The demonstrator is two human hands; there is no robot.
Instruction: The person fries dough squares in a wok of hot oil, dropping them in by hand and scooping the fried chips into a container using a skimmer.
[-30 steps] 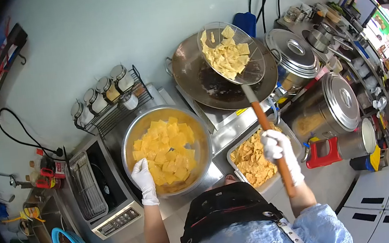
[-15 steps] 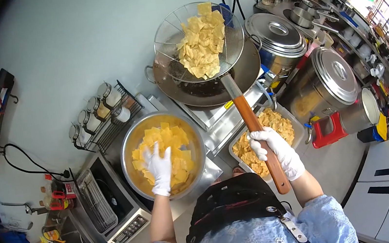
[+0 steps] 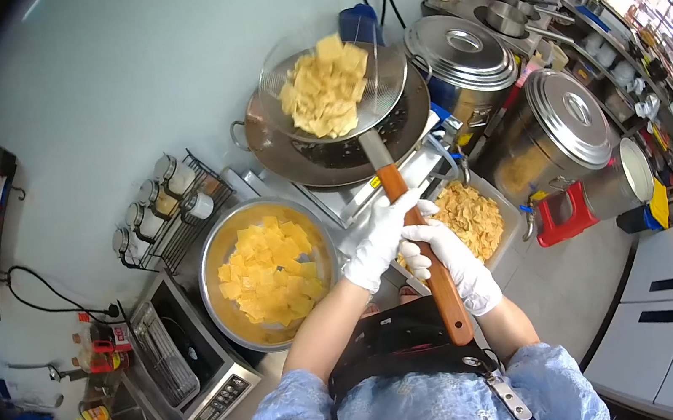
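Left hand (image 3: 380,241), off the bowl (image 3: 323,250), joins right hand (image 3: 456,262) gripping the strainer (image 3: 385,91) above a wok (image 3: 276,150) beside lidded pots (image 3: 569,120).

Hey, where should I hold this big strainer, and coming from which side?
Probably by the wooden handle, reaching from the apron side and gripping around it. It's long, slim and slants back toward you, while the mesh basket at the far end, loaded with yellow pieces, is above the wok.

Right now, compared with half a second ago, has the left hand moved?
Yes. Judged against the steel bowl, the left hand has moved rightward, from over the yellow squares to the wooden handle.
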